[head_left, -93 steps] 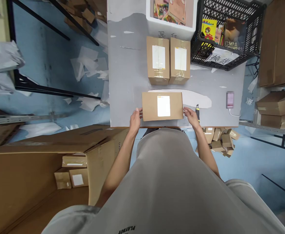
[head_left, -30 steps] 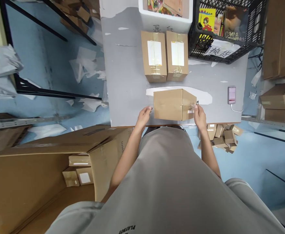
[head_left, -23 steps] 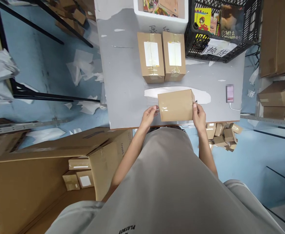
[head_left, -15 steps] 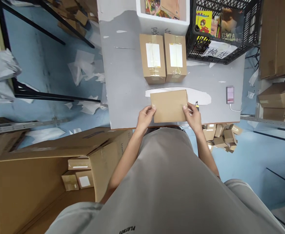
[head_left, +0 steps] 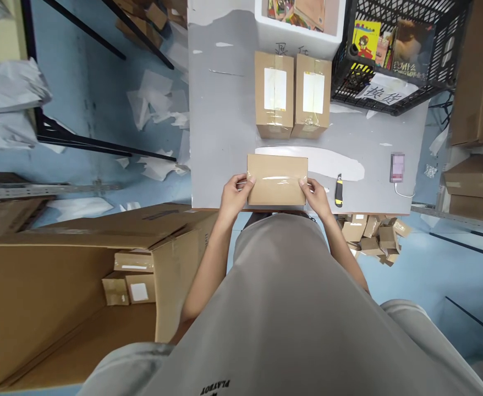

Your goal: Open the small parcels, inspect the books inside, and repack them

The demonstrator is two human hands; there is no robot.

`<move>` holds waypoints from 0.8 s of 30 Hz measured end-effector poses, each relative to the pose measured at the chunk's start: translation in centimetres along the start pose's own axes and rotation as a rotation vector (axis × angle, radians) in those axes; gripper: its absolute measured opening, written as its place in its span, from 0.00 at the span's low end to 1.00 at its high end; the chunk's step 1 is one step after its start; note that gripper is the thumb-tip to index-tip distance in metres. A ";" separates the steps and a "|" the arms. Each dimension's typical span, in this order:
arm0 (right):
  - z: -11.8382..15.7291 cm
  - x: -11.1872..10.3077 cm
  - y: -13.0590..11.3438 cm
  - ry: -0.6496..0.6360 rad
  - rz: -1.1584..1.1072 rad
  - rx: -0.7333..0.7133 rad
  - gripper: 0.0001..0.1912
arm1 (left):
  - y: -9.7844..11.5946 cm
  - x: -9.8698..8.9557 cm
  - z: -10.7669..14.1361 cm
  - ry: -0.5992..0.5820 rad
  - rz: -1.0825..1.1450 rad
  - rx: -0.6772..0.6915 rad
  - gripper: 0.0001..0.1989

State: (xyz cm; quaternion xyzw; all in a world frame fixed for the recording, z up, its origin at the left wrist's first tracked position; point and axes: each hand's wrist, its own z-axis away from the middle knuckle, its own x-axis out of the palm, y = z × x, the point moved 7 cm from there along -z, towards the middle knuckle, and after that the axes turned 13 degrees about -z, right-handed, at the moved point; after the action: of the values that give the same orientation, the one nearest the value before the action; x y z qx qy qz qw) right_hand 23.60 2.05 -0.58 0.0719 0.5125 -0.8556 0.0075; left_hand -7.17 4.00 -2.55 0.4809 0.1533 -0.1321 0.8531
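A small brown cardboard box [head_left: 278, 190] with a strip of clear tape across its face is held at the table's front edge. My left hand [head_left: 236, 197] grips its left side, thumb on top. On the opposite side my right hand [head_left: 316, 198] closes on the box's right edge. A black and yellow box cutter [head_left: 339, 191] lies on the table just right of my right hand. Two taped cardboard boxes with white labels, a left one [head_left: 274, 96] and a right one [head_left: 312, 98], stand side by side behind the held box.
On the grey table [head_left: 220, 126], a white foam bin [head_left: 299, 38] and a black crate [head_left: 394, 102] hold books at the back. A phone [head_left: 397, 168] with a cable lies at right. A large open carton [head_left: 179, 275] stands lower left; boxes [head_left: 373, 236] are piled on the floor.
The held box has shifted left and turned, so a tape strip now shows on its upper face. Both hands moved left with it, uncovering the box cutter. The camera view has shifted slightly.
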 end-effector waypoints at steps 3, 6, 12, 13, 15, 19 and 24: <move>-0.2 -0.2 0.1 -0.017 -0.014 0.005 0.48 | 0.0 0.1 0.1 0.031 -0.018 0.012 0.26; -0.3 -0.5 0.1 -0.029 -0.038 0.008 0.47 | 0.3 0.0 0.2 0.037 -0.038 0.029 0.27; -0.5 -3.2 0.2 -0.050 -0.073 -0.007 0.47 | 0.6 1.1 0.6 -0.025 0.054 0.040 0.34; -0.6 -4.0 0.3 -0.040 -0.070 -0.013 0.47 | 0.3 1.6 0.4 -0.035 0.093 0.023 0.35; -0.6 -5.9 0.6 0.009 -0.054 -0.032 0.47 | -0.7 2.8 -0.3 -0.047 0.150 -0.030 0.34; 0.1 -10.5 1.1 0.264 0.046 -0.099 0.46 | -3.7 5.4 -1.9 -0.037 0.125 -0.186 0.22; 3.0 -13.5 -1.3 0.483 0.109 -0.244 0.37 | -5.8 8.1 -2.4 -0.068 0.066 -0.241 0.20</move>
State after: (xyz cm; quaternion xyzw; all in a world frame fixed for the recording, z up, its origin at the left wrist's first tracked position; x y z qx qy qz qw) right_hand 36.52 -0.77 3.68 0.2999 0.5941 -0.7439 -0.0604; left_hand -2.19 2.47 -11.43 0.3750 0.1232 -0.1007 0.9133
